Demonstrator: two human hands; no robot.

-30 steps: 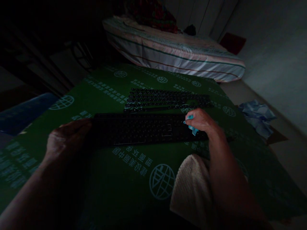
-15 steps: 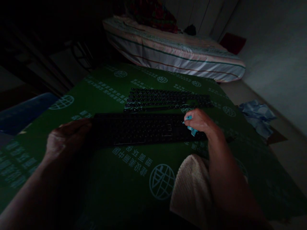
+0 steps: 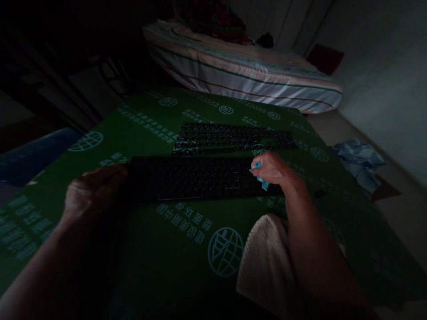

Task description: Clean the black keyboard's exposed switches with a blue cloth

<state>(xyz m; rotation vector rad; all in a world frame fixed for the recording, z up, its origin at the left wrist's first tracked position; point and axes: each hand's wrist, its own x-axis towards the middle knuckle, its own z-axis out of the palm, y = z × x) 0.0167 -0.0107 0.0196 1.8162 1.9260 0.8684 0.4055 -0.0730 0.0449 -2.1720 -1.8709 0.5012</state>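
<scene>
A black keyboard base (image 3: 187,180) with its keycaps off lies across the green table. At its left end, my left hand (image 3: 96,186) grips the edge; the fingertips are lost in shadow. My right hand (image 3: 271,168) is closed on a small, light-blue, cloth-like piece (image 3: 263,183) over the right part of the base. Most of that piece is hidden in the fingers, so its exact kind is unclear. Just beyond the base, the loose black keycaps (image 3: 216,133) lie in rows.
The green table (image 3: 160,275) bears white print. A beige cloth (image 3: 263,262) lies at the near side, by my right forearm. A small dark item (image 3: 322,192) sits to the right. Farther off stand a bed (image 3: 247,84) and, on the floor, a crumpled bluish cloth (image 3: 358,158).
My right hand has shifted slightly left along the keyboard base with the light-blue piece. My left hand has stayed at the left end.
</scene>
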